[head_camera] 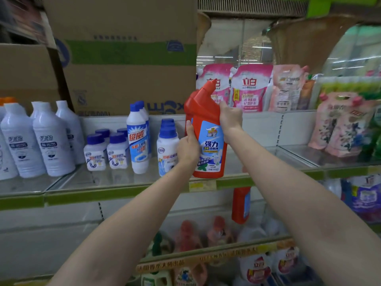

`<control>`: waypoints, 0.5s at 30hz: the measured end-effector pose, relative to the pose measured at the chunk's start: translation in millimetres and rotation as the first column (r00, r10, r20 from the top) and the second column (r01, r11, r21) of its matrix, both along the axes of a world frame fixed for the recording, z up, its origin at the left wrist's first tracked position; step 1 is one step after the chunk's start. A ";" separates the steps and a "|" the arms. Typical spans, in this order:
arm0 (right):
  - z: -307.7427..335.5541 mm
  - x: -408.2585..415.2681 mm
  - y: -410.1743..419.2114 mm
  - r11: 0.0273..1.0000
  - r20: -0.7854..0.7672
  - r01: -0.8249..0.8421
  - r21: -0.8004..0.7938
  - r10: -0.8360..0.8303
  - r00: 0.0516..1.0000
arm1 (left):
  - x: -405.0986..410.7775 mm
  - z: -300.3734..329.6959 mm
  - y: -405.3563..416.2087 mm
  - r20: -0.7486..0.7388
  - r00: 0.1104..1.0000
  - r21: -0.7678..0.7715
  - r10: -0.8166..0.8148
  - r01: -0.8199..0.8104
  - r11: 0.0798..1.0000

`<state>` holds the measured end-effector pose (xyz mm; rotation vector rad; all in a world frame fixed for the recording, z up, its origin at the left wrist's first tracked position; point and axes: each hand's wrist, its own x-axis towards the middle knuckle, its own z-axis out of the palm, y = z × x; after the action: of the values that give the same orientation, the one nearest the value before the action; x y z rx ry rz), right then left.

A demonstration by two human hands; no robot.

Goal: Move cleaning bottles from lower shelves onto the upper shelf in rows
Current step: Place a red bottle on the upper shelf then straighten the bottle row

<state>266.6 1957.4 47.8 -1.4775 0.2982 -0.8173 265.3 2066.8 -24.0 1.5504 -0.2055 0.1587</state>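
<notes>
Both forearms reach up from the bottom edge. My left hand [188, 148] and right hand [229, 120] each curl around red toilet-cleaner bottles [210, 141]; a second one is mostly hidden behind the front. They stand upright above the upper shelf [123, 195] edge, angled spouts pointing upper right. White bleach bottles [51, 141] stand well left.
</notes>
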 end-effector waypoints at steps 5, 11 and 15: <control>-12.1 32.8 -19.1 0.996 -0.054 0.004 -0.090 -0.008 0.999 | 32.6 16.9 -16.1 0.035 0.994 0.132 0.105 -0.108 0.985; -28.3 61.3 -35.4 0.987 -0.036 -0.009 -0.163 0.003 0.999 | 56.0 54.5 -17.4 0.222 0.959 0.142 0.174 -0.208 0.968; -32.5 72.4 -41.4 0.980 -0.023 -0.048 -0.192 0.044 0.999 | 65.9 88.6 -17.4 0.395 0.919 0.427 -0.002 -0.182 0.886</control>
<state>339.0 1916.0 15.4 -1.6680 0.2023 -0.8134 331.2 2049.4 64.6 1.9937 -0.5116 0.5266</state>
